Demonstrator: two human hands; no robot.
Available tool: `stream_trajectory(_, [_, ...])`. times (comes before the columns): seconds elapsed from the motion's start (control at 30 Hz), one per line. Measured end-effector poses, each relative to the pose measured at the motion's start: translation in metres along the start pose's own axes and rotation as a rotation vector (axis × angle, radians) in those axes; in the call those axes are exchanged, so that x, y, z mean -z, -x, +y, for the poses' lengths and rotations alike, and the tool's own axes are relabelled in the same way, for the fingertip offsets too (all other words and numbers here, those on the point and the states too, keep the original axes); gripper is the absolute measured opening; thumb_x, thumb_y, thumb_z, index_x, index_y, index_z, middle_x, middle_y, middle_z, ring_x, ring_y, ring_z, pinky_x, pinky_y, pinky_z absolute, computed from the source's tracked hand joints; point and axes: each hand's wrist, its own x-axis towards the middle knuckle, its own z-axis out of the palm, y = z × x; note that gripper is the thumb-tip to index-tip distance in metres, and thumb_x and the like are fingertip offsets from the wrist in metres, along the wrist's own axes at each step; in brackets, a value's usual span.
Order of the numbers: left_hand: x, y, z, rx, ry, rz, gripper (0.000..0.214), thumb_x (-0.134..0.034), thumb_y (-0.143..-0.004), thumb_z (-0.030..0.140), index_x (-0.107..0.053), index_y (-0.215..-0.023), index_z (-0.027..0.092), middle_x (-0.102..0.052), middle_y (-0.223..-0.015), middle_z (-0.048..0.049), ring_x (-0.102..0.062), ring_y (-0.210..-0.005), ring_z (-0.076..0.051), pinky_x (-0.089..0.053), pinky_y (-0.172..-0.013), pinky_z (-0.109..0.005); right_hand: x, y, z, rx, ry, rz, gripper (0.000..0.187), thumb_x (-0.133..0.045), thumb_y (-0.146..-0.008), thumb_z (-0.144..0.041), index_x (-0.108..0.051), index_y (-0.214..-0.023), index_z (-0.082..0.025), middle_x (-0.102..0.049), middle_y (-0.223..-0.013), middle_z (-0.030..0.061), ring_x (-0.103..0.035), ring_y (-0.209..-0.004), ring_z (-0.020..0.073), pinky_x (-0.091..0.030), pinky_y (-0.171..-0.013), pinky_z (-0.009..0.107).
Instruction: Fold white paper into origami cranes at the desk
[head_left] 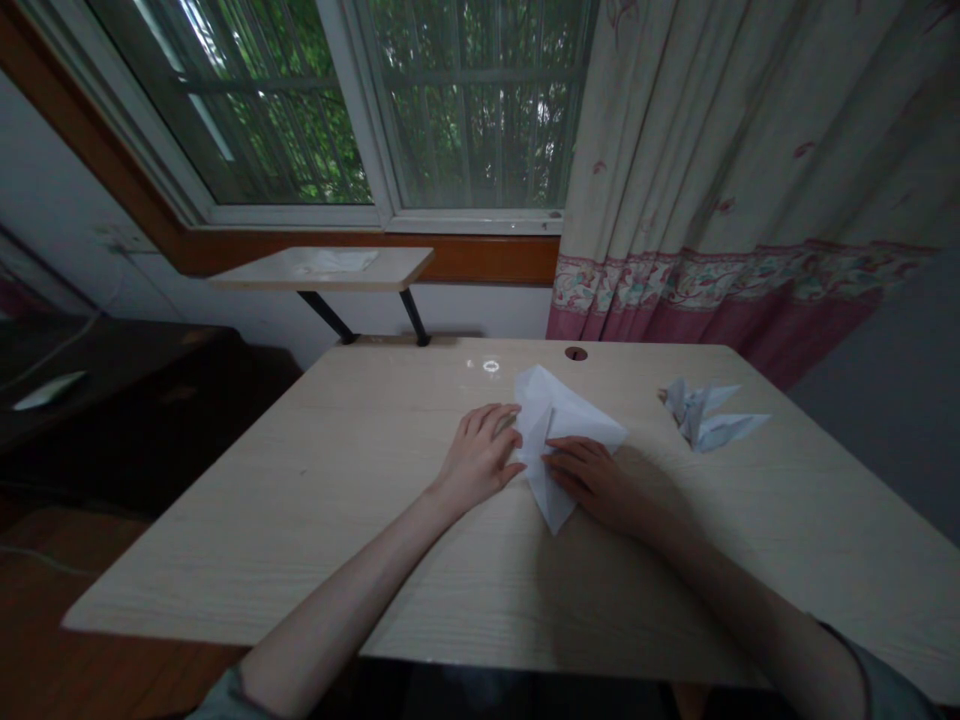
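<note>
A folded sheet of white paper point(581, 418) lies on the pale wooden desk point(360, 450), with pointed corners at its top, right and bottom. Creases and an overlapping flap show near its middle. My left hand point(480, 450) is at the paper's left edge, fingers spread and the tips touching it. From the right, my right hand point(596, 480) reaches over the paper, its fingers close together and bent onto the flap. Its palm side is hidden. To the right of that hand, apart from it, rests a folded paper piece with pointed wings point(701, 415).
A small raised shelf point(397, 270) on black legs stands at the desk's back left, bearing white paper point(337, 261). Near the back edge is a round cable hole point(576, 354). A curtain point(675, 200) hangs behind. A dark table point(112, 390) stands at the left.
</note>
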Motion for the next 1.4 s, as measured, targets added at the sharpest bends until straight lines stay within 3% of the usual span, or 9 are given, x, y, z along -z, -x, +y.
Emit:
stream_trajectory(0.57, [0.001, 0.002, 0.004, 0.0, 0.192, -0.041, 0.039, -0.086, -0.072, 0.03, -0.057, -0.095, 0.022, -0.051, -0.136, -0.0106, -0.045, -0.128, -0.032, -0.042, -0.108, -0.051, 0.0, -0.001, 0.001, -0.013, -0.015, -0.015, 0.034, -0.046, -0.102, -0.025, -0.064, -0.13, -0.023, -0.066, -0.129, 0.011, -0.056, -0.124, 0.0266, -0.045, -0.108, 0.051])
stream_trajectory(1.1, [-0.004, 0.005, 0.01, -0.002, 0.217, -0.094, 0.058, -0.09, -0.063, 0.041, -0.053, -0.103, 0.021, -0.048, -0.139, -0.0125, -0.043, -0.13, -0.034, -0.038, -0.11, -0.052, 0.003, -0.001, -0.001, -0.001, 0.003, -0.02, 0.033, -0.047, -0.101, -0.023, -0.064, -0.13, -0.024, -0.066, -0.13, 0.0101, -0.056, -0.125, 0.0249, -0.045, -0.109, 0.048])
stream_trajectory(1.4, [-0.001, 0.003, 0.021, 0.039, 0.226, -0.191, 0.066, -0.09, -0.058, 0.044, -0.053, -0.107, 0.019, -0.043, -0.144, -0.0165, -0.037, -0.137, -0.039, -0.034, -0.114, -0.055, 0.004, -0.001, -0.002, -0.043, -0.055, -0.042, 0.034, -0.044, -0.103, -0.026, -0.063, -0.132, -0.026, -0.064, -0.133, 0.0078, -0.054, -0.128, 0.0236, -0.044, -0.11, 0.047])
